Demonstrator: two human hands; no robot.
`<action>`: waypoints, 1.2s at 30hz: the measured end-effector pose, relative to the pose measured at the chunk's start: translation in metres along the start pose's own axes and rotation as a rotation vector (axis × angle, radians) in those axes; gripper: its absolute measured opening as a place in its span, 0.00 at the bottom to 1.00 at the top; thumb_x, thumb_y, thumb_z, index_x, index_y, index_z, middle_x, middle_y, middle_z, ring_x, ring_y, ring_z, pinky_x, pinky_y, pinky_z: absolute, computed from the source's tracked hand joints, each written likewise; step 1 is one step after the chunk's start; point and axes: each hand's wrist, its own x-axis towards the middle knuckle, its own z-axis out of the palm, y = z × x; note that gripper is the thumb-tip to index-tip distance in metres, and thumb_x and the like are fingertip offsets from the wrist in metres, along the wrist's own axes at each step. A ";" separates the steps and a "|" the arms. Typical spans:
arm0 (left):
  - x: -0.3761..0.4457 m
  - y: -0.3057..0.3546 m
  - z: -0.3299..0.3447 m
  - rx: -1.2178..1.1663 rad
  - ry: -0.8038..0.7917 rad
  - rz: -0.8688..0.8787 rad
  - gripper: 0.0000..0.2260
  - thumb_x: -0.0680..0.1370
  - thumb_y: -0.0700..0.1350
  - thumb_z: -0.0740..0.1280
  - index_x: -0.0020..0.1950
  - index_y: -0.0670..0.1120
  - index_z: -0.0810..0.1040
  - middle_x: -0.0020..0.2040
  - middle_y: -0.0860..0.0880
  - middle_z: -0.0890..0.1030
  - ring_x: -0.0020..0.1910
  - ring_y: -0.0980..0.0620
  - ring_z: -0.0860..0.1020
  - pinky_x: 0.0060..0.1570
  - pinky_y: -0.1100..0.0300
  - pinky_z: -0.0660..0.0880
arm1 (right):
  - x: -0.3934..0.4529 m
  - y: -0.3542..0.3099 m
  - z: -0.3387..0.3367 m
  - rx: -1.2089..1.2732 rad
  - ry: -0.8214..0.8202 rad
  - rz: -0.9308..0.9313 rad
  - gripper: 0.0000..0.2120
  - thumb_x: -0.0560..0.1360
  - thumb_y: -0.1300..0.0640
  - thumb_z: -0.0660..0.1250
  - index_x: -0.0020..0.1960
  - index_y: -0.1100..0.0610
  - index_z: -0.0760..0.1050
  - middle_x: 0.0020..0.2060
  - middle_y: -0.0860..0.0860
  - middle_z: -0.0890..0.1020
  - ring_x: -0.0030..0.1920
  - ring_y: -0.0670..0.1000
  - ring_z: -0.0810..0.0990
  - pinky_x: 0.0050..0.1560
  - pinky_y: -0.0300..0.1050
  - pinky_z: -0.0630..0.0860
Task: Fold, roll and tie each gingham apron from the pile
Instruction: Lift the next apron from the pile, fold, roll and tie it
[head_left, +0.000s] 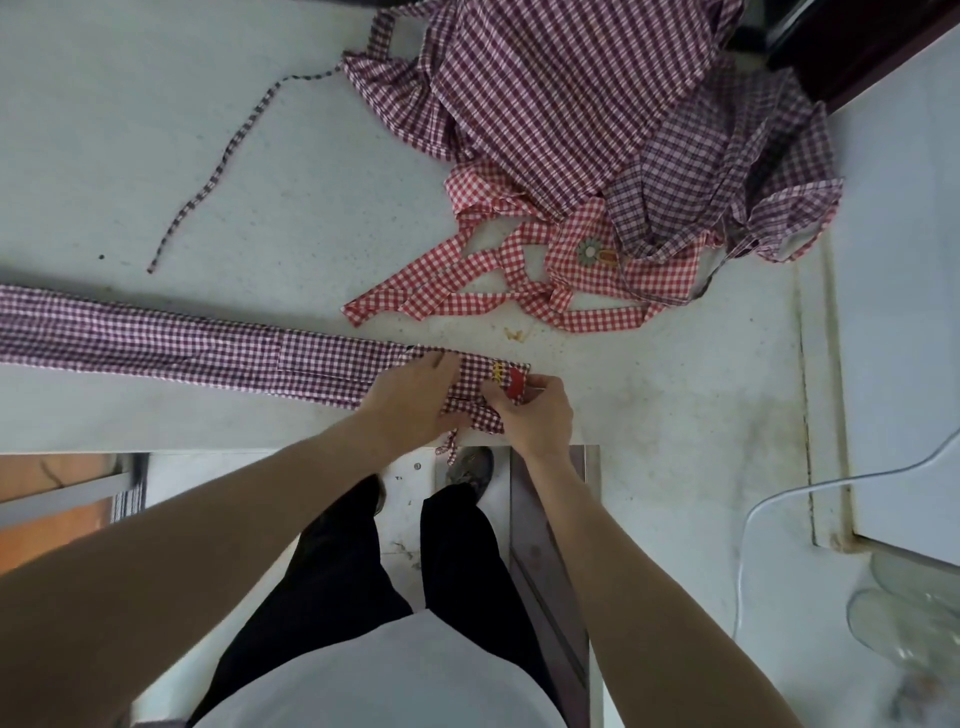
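— How far along is the folding?

— One purple apron is folded into a long narrow strip across the counter. The rolling looks just begun at its right end: the left hand presses flat on the cloth, and the right hand has its grip pinched on the end by the red patch. No tied roll is in view.

— And what is left?

— The pile at the far side, well apart: dark purple aprons heaped on a red apron with tangled ties.

— Anything in the way?

— A loose tie lies on the counter beyond the strip, and a white cable runs at the right, neither touching it.
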 end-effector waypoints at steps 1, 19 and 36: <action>0.000 -0.007 0.003 -0.013 0.002 -0.014 0.19 0.77 0.58 0.67 0.59 0.47 0.68 0.56 0.50 0.75 0.50 0.50 0.76 0.48 0.55 0.76 | 0.000 0.000 -0.001 -0.011 -0.010 -0.004 0.31 0.69 0.45 0.78 0.62 0.60 0.71 0.48 0.47 0.77 0.45 0.46 0.77 0.34 0.28 0.69; 0.001 -0.021 0.004 -0.733 -0.083 -0.043 0.13 0.80 0.39 0.66 0.63 0.42 0.68 0.47 0.48 0.76 0.41 0.56 0.73 0.39 0.67 0.70 | -0.009 -0.051 -0.010 0.430 -0.366 0.055 0.17 0.70 0.56 0.77 0.56 0.61 0.79 0.48 0.56 0.86 0.49 0.56 0.85 0.50 0.52 0.83; -0.036 -0.066 -0.027 -1.249 -0.048 -0.373 0.11 0.74 0.50 0.72 0.54 0.47 0.80 0.49 0.49 0.85 0.49 0.52 0.83 0.50 0.61 0.80 | -0.024 -0.078 0.018 0.451 -0.618 0.045 0.10 0.82 0.61 0.60 0.55 0.61 0.79 0.40 0.54 0.84 0.39 0.50 0.82 0.41 0.44 0.78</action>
